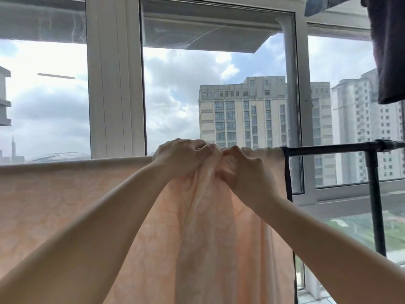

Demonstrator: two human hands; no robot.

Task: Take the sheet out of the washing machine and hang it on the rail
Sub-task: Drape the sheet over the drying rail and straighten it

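Peach cloth filled the lower half of the view: the sheet (65,205) was already draped over the rail (328,148), its top edge running level from the left border across to where the bare dark bar showed on the right, with a black upright post (375,194) dropping from that bar. Both hands met at the rail line near the middle. The left hand (182,159) was closed over a gathered bunch of fabric, knuckles up, and the right hand (245,172) was clenched on the same bunch just beside it, the two almost touching; a thick fold hung down from between them. To the left the cloth lay flat and smooth, while under the hands it was puckered into long creases. It looked thin and limp, with daylight glowing through it, so it would probably offer no stiffness and follow any pull; if damp from the wash it might cling to itself and drag on the bar, though wetness could not be told. The likely best hold was the top edge on either side of the bunch, drawing it outward toward the free stretch of rail. A dark garment (390,51) hung at the upper right, well apart, before the window (114,84).
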